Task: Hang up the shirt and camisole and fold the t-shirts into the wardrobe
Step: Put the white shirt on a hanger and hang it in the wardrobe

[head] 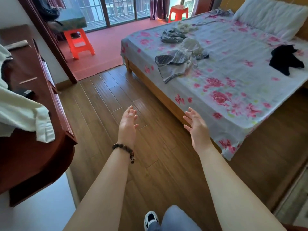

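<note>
Single head view, wide-angle, is being aimed forward and down; left hand [127, 124], right hand [196, 127] close, bed [241, 67] beyond at right.

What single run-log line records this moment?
left hand open, empty | right hand open, empty | clothes heaped on bed | black garment apart

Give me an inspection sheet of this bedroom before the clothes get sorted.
Surface: bed with floral sheet, garments loose on it.
Job's things: striped grey heap near the bed's edge; grey and cream heap beyond it; black garment to the right; none folded.
Clutter: white cloth draped over the dresser.
Grippers: left hand and right hand open, empty, above the wooden floor.
Cables: nothing seen.
Surroundings: near orange stool by the doorway; far orange stool at the window; pillow at the bedhead.
</note>
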Demonstrator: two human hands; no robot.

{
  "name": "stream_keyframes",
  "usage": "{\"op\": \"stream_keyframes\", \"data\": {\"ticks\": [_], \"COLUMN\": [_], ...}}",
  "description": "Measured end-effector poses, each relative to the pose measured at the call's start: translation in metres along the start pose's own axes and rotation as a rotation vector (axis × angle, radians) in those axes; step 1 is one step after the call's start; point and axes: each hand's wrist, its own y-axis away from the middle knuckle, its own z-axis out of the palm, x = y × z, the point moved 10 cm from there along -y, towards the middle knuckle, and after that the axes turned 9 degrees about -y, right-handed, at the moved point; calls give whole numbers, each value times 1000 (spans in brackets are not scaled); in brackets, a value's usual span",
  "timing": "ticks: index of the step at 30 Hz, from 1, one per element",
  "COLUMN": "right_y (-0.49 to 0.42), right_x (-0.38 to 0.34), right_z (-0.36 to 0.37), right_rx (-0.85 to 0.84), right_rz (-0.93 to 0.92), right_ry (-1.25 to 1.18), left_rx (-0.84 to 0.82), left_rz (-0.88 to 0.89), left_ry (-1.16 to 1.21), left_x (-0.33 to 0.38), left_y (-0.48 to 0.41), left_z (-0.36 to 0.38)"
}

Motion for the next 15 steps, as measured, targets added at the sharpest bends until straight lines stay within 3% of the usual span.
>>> {"op": "stream_keyframes", "data": {"ticks": [15], "right_y": [-227], "right_x": [-19], "right_z": [43], "right_rx": [30], "right_rz": [47], "right_ry": [-91], "left_rx": [-7], "left_rz": [4], "left_ry": [-30], "left_x": [43], "left_y": [-218], "left_z": [75]}}
